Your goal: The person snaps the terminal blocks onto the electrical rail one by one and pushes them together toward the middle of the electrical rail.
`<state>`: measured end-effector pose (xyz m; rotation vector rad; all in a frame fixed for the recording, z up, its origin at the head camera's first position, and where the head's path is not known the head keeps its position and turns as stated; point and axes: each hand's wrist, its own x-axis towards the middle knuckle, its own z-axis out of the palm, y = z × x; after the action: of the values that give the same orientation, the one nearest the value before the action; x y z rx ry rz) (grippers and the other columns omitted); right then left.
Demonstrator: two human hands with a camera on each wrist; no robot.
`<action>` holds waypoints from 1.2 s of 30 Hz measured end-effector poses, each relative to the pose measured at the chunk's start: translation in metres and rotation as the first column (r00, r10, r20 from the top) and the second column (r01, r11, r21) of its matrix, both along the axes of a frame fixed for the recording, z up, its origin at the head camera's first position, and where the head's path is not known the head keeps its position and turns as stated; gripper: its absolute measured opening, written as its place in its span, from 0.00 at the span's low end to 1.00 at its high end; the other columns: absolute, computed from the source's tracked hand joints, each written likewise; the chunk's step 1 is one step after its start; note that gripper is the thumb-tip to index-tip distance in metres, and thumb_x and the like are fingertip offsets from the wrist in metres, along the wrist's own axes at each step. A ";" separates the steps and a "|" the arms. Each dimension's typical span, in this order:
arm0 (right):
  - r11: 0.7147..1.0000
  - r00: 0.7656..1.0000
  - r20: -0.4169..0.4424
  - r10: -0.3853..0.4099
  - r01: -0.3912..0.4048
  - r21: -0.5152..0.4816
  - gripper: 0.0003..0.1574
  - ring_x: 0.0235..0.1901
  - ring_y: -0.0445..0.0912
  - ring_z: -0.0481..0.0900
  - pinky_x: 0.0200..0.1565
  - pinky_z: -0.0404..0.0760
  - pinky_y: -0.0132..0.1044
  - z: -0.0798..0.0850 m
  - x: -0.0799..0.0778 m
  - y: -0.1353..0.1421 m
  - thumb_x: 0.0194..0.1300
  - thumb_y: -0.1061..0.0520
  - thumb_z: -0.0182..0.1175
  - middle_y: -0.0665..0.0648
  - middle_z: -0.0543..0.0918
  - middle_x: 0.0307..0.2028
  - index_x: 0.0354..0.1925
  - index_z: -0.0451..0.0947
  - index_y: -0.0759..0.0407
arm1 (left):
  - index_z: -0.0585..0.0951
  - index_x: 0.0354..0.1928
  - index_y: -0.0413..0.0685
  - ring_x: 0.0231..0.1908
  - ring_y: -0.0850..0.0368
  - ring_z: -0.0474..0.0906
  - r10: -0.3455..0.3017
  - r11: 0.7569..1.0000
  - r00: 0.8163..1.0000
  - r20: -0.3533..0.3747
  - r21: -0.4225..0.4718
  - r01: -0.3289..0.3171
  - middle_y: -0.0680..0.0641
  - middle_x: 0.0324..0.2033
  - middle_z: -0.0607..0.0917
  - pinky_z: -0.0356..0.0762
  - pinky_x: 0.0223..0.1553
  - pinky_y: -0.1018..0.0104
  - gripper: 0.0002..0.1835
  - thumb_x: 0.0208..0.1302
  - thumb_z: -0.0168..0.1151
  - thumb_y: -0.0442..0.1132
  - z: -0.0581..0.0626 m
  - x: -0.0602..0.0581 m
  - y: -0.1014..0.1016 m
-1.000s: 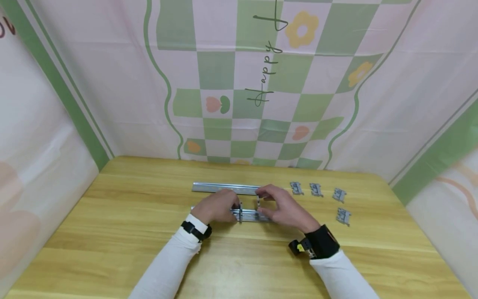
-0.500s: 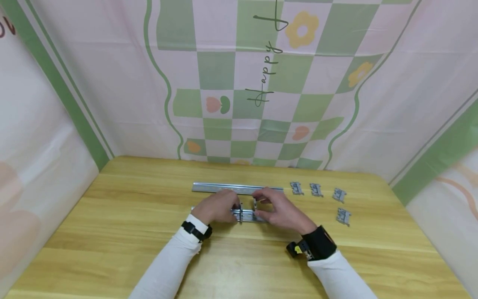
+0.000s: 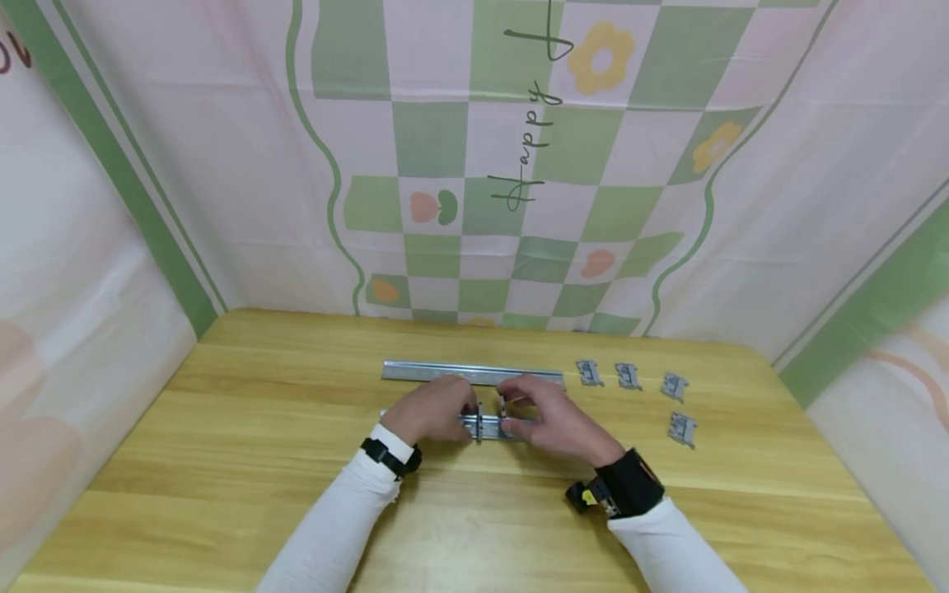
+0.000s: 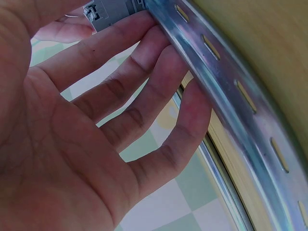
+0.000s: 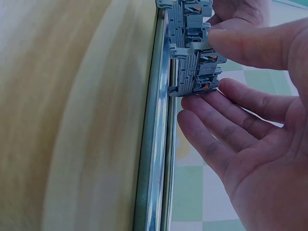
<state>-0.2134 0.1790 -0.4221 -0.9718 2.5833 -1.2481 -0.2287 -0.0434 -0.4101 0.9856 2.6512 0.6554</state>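
My left hand (image 3: pixel 436 409) grips the near slotted metal DIN rail (image 4: pixel 226 82), its fingertips lined along the rail's edge in the left wrist view. A grey terminal block (image 3: pixel 479 422) stands upright across this rail, right beside the left fingers. My right hand (image 3: pixel 558 418) pinches a second grey terminal block (image 5: pixel 195 77) between thumb and fingers, close over the rail and a short way right of the standing block. In the right wrist view the two blocks overlap, and the held block's foot is right at the rail.
A second DIN rail (image 3: pixel 423 372) lies behind, parallel to the near one. Several loose terminal blocks lie at the right, among them one at the front (image 3: pixel 681 429) and one farther back (image 3: pixel 588 373). A patterned cloth (image 3: pixel 497 206) hangs behind the wooden table (image 3: pixel 222 461).
My right hand has moved left along the rail with its terminal block, narrowing the gap to the standing block. The left hand has stayed in place.
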 end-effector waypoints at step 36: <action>0.999 0.999 -0.020 -0.038 0.038 -0.006 0.34 0.50 0.48 0.74 0.50 0.72 0.41 -0.003 0.001 -0.006 0.55 0.59 0.63 0.59 0.73 0.52 0.59 0.65 0.60 | 0.79 0.22 0.55 0.19 0.62 0.69 0.020 1.000 1.000 0.004 -0.013 -0.020 0.57 0.20 0.77 0.69 0.20 0.68 0.07 0.42 0.71 0.40 0.000 0.000 0.000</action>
<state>-0.2121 0.1727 -0.4249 -0.9456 2.6265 -1.2612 -0.2287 -0.0432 -0.4098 0.9550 2.6615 0.6428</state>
